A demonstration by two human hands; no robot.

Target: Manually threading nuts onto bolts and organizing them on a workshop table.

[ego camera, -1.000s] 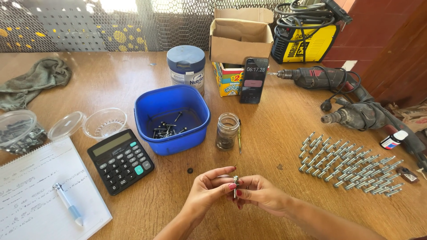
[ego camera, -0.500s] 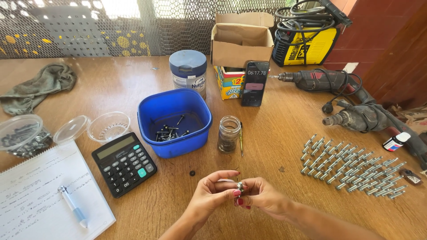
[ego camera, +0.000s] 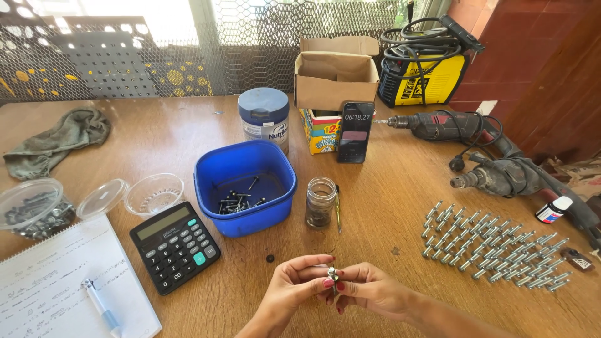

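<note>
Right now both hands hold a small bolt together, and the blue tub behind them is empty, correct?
Not quite. In the head view the blue tub has dark screws in its bottom. Both hands, left and right, do hold the small bolt.

— What are we holding over the wooden table point(ego camera: 156, 141)?
— We're pinching a small silvery metal bolt point(ego camera: 333, 275) between our left hand point(ego camera: 293, 289) and right hand point(ego camera: 370, 291), just in front of the blue plastic tub point(ego camera: 245, 188) and small glass jar point(ego camera: 320, 201).

The worktop point(ego camera: 156, 138) is matt brown wood — faintly grained. Near its right edge lie bright metal bolts point(ego camera: 494, 247); the blue tub point(ego camera: 245, 186) is glossy plastic, the rag point(ego camera: 59, 139) rough cloth.
</note>
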